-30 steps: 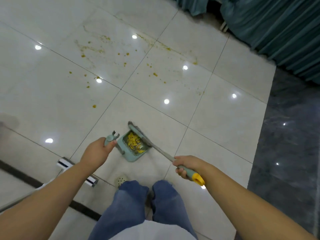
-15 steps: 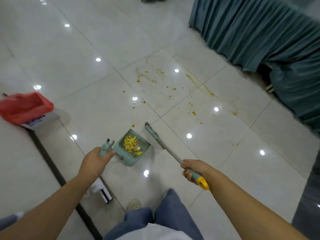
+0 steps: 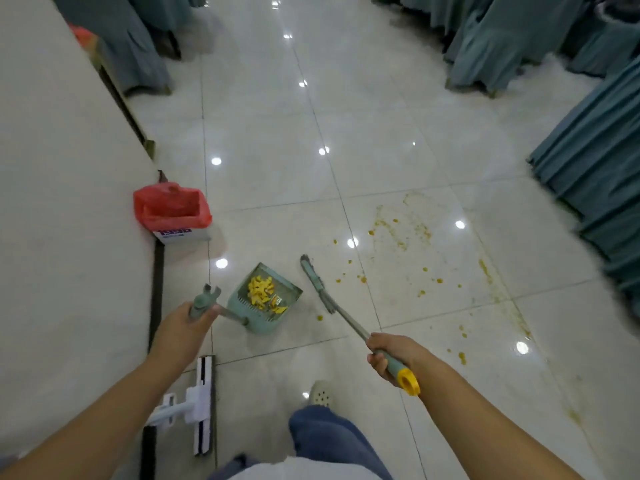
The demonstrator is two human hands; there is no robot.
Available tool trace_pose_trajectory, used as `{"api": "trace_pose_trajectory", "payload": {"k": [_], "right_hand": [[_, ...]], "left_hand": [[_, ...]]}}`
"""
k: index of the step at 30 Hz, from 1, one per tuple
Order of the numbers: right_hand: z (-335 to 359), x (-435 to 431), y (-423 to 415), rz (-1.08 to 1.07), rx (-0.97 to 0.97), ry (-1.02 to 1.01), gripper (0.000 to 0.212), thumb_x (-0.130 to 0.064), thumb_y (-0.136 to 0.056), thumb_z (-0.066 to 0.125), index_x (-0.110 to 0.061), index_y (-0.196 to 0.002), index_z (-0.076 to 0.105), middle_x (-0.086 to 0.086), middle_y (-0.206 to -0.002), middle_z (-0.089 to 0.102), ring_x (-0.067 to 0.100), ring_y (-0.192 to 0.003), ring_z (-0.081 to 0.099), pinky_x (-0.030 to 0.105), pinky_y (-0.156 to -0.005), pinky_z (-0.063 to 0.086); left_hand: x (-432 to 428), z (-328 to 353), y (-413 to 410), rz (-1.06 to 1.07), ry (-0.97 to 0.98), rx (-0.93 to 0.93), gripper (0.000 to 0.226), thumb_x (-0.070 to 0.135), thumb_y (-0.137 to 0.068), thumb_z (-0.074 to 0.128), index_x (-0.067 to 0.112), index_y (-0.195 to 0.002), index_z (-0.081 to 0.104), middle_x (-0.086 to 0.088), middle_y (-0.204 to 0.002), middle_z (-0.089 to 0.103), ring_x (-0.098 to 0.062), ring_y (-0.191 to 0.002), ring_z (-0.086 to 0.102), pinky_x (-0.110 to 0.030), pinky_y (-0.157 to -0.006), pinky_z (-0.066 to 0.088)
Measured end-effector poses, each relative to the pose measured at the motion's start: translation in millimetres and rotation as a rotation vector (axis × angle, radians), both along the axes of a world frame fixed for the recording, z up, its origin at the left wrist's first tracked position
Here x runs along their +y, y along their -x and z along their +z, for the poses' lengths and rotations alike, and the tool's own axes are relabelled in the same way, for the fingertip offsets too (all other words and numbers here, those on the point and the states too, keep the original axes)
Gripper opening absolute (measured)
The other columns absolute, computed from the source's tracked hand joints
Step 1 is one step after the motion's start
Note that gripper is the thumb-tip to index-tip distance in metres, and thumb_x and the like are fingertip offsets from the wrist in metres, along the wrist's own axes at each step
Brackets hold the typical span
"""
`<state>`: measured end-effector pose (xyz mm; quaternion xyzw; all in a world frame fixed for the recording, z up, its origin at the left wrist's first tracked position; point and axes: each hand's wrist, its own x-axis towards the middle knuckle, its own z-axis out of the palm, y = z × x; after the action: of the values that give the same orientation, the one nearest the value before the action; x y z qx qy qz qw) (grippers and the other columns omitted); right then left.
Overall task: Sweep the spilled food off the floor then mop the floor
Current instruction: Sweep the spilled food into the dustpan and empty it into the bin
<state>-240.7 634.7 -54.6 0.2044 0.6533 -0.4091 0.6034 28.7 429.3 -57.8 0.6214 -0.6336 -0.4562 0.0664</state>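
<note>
My left hand (image 3: 188,322) is curled round the top of the upright handle of the pale green plastic dustpan (image 3: 277,315). The pan is tipped back, mouth facing away from me, and inside it lies a heap of yellow food pieces (image 3: 261,291).

My right hand (image 3: 388,351) is wrapped tight round the grey-green grip of the long-handled broom (image 3: 349,323), just above its yellow end cap. The flat green broom head (image 3: 313,277) sits just to the right of the dustpan, not touching it.

Small orange-yellow crumbs and smears (image 3: 398,233) are scattered over the glossy cream floor tiles (image 3: 277,133), to the right of the broom head and beyond it; one crumb lies close beside the broom.

To my left, against the pale wall (image 3: 69,202), stands a white box lined with a red plastic bag (image 3: 171,209). A white flat mop head (image 3: 202,403) lies on the floor near my left forearm. Teal fabric drapes (image 3: 588,150) hang along the right side.
</note>
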Motion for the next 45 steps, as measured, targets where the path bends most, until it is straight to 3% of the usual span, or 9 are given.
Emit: {"api": "trace_pose_trajectory", "payload": {"k": [7,12,19,27,31,34,40,42,45], "right_hand": [[6,-135,79,0.198,-0.007,0.006,0.008,-0.003,-0.095,0.050,-0.007,-0.088,0.051,0.013,-0.067,0.045,0.009,-0.024,0.039,0.010,-0.029,0.037],[1,-240,100,0.276,0.004,0.009,0.011,-0.005,-0.095,0.049,-0.004,-0.085,0.049,0.013,-0.066,0.044,0.009,-0.023,0.039,0.011,-0.028,0.037],[4,-382,120,0.274,0.049,0.008,0.010,-0.005,-0.096,0.048,-0.002,-0.087,0.049,0.014,-0.068,0.044,0.009,-0.022,0.039,0.011,-0.028,0.037],[16,-503,159,0.261,0.100,-0.044,0.007,-0.005,-0.094,0.053,-0.002,-0.088,0.050,0.016,-0.071,0.048,0.008,-0.024,0.040,0.013,-0.029,0.040],[11,-558,193,0.278,0.105,-0.061,0.007,-0.007,-0.094,0.054,-0.001,-0.093,0.051,0.016,-0.069,0.050,0.008,-0.026,0.042,0.013,-0.031,0.042],[4,-607,226,0.308,0.110,-0.080,0.010,-0.009,-0.094,0.055,0.001,-0.095,0.052,0.016,-0.069,0.052,0.009,-0.027,0.043,0.014,-0.031,0.044],[-10,-723,304,0.419,0.084,-0.094,0.010,-0.007,-0.094,0.054,0.002,-0.095,0.051,0.017,-0.068,0.051,0.009,-0.025,0.043,0.015,-0.028,0.040],[-7,-763,324,0.465,0.071,-0.097,0.010,-0.006,-0.094,0.053,0.003,-0.091,0.051,0.017,-0.069,0.051,0.009,-0.024,0.042,0.015,-0.028,0.040],[0,-824,346,0.554,0.062,-0.101,0.011,-0.006,-0.095,0.051,0.002,-0.087,0.051,0.017,-0.070,0.050,0.009,-0.024,0.041,0.014,-0.028,0.040]], "left_hand": [[-52,12,30,0.172,0.010,0.040,0.031,0.037,-0.092,0.054,0.011,-0.074,0.058,-0.006,-0.061,0.052,-0.020,-0.057,0.046,-0.028,-0.054,0.033],[-116,8,43,0.251,0.017,0.066,0.023,0.036,-0.091,0.058,0.013,-0.086,0.063,-0.007,-0.070,0.059,-0.018,-0.062,0.050,-0.027,-0.055,0.034],[-239,8,73,0.231,0.000,0.127,0.020,0.030,-0.091,0.059,0.025,-0.071,0.058,-0.006,-0.064,0.056,-0.019,-0.058,0.048,-0.027,-0.055,0.035],[-365,13,123,0.250,-0.023,0.183,0.016,0.030,-0.091,0.059,0.025,-0.075,0.058,0.003,-0.057,0.052,-0.014,-0.052,0.046,-0.026,-0.052,0.035],[-423,5,156,0.258,-0.023,0.195,0.010,0.030,-0.092,0.057,0.022,-0.089,0.063,0.007,-0.057,0.050,-0.010,-0.052,0.045,-0.024,-0.050,0.033],[-467,-2,183,0.301,-0.016,0.183,0.018,0.033,-0.092,0.055,0.018,-0.096,0.063,0.005,-0.057,0.050,-0.011,-0.051,0.044,-0.025,-0.048,0.033],[-559,-12,248,0.415,-0.032,0.101,0.027,0.040,-0.091,0.054,0.015,-0.093,0.064,0.005,-0.055,0.051,-0.015,-0.051,0.045,-0.027,-0.050,0.037],[-583,-13,268,0.453,-0.029,0.088,0.028,0.041,-0.091,0.055,0.015,-0.095,0.065,0.001,-0.062,0.059,-0.019,-0.057,0.052,-0.030,-0.054,0.042],[-614,-15,289,0.529,-0.031,0.101,0.032,0.040,-0.089,0.059,0.010,-0.099,0.066,-0.007,-0.085,0.069,-0.028,-0.082,0.064,-0.042,-0.079,0.053]]}}
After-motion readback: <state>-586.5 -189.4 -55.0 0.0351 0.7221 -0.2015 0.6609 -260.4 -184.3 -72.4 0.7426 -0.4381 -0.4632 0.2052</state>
